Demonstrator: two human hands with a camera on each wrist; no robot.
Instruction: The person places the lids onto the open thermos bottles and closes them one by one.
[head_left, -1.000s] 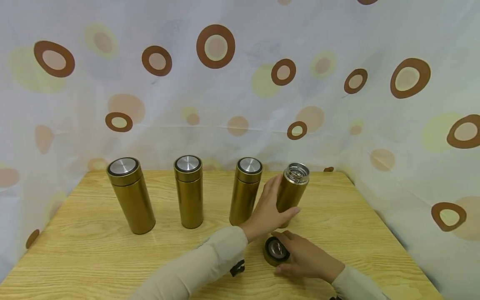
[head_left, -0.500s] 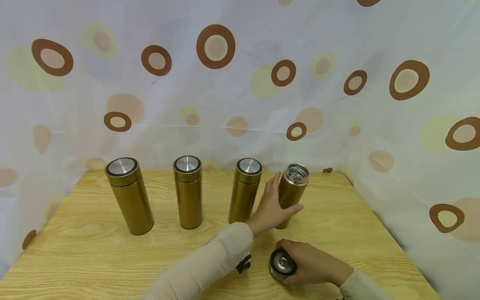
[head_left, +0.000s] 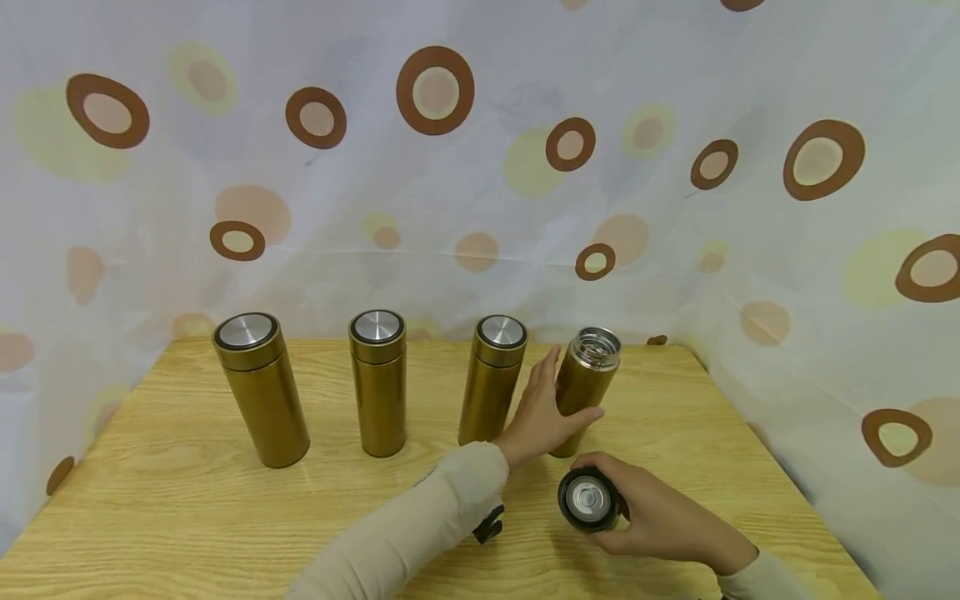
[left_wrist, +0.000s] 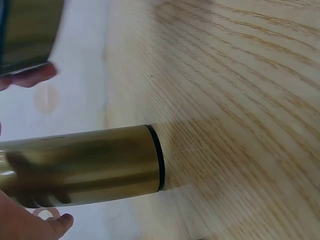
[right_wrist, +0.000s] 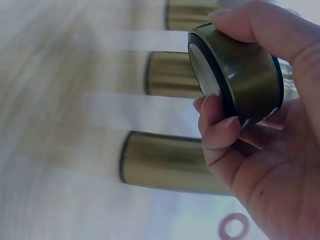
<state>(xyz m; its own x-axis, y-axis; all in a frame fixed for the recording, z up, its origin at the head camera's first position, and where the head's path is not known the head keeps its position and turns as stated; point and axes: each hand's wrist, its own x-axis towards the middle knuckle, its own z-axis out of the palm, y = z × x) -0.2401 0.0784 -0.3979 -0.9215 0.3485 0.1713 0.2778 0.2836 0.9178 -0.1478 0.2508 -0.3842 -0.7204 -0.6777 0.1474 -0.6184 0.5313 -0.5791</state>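
A gold thermos bottle [head_left: 583,387] without its lid stands at the right of the row, its steel threaded neck bare. Around its left and front sides sits my left hand [head_left: 542,421], thumb crossing in front and fingers fairly straight along the left; how firmly they touch is unclear. Part of that hand's fingers shows beside the bottle in the left wrist view. My right hand [head_left: 656,512] pinches the gold thermos lid [head_left: 588,498] between thumb and fingers, off the table and nearer me than the bottle. In the right wrist view, the lid's flat silvery face [right_wrist: 202,70] points left.
Three lidded gold thermoses stand upright to the left: a far-left one [head_left: 262,400], a middle one [head_left: 378,392], and one close beside my left hand [head_left: 487,387]. All rest on the wood-grain table [head_left: 165,517]. Behind hangs a dotted cloth [head_left: 525,50].
My right hand has lifted the lid off the table, moving it slightly right and tilting its upper face towards the head camera. My left hand stays at the open bottle.
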